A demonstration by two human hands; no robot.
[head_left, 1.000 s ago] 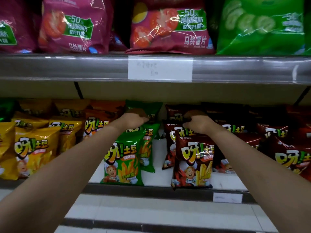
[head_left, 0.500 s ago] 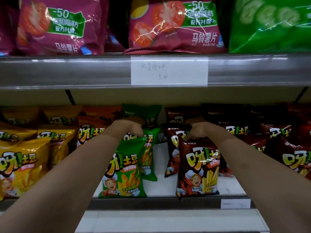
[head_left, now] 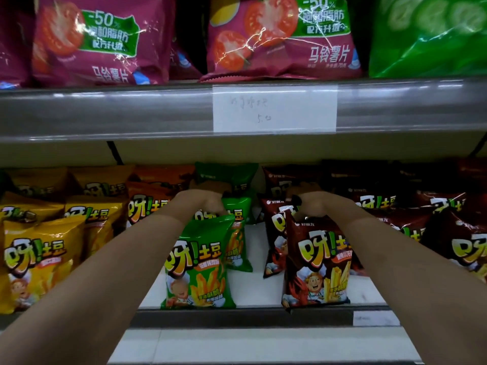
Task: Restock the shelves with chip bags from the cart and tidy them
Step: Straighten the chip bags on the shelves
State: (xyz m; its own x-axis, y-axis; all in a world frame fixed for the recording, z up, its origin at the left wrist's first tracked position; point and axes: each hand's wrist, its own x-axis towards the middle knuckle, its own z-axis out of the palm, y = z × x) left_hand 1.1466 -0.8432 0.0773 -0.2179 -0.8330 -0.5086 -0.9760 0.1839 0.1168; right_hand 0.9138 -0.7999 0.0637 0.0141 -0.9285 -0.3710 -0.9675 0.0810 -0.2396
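We reach into the lower shelf [head_left: 263,310] with both arms. Our left hand [head_left: 200,204] has its grip closed on the top edge of the front green bag [head_left: 200,262], which stands upright at the shelf's front edge. Our right hand [head_left: 315,205] grasps the top of the front dark red bag [head_left: 317,262], upright just beside it. More green and red bags stand behind them; yellow bags [head_left: 39,259] stand at the left.

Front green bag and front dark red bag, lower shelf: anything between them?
Head view: bare white shelf between the front green bag and the front dark red bag. Farther back in that gap, another dark red bag leans behind the front one.
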